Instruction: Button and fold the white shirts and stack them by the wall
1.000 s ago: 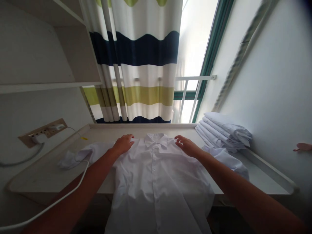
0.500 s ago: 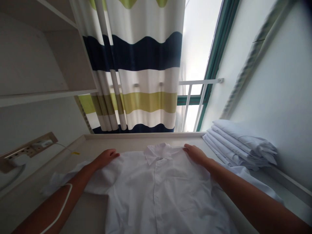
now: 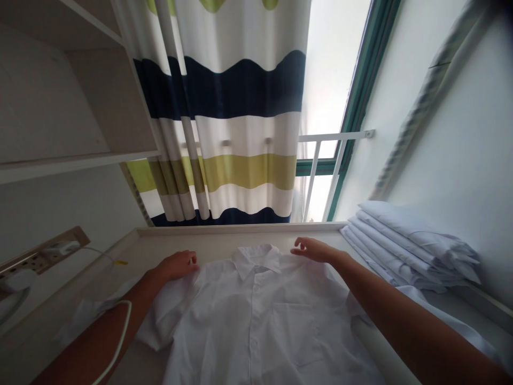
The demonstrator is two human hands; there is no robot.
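A white collared shirt (image 3: 256, 321) lies front side up, its collar toward the far edge and its sleeves spread to both sides. Over the shoulder at the left is my left hand (image 3: 182, 264), fingers curled and a little apart, with no cloth seen between them. My right hand (image 3: 310, 249) hovers by the other shoulder, thumb and fingers parted and holding nothing. My forearms cover parts of both sleeves.
Folded white garments (image 3: 409, 243) are stacked at the right by the wall. A power strip (image 3: 44, 254) with plugs and a cable is at the left, below a shelf (image 3: 80, 159). A striped curtain (image 3: 244, 133) and a white rail (image 3: 332, 137) stand beyond the raised far edge.
Both hands have loosened from the shirt's shoulders, and the fingers have parted. My right hand has shifted slightly left, toward the collar. The view has shifted slightly.
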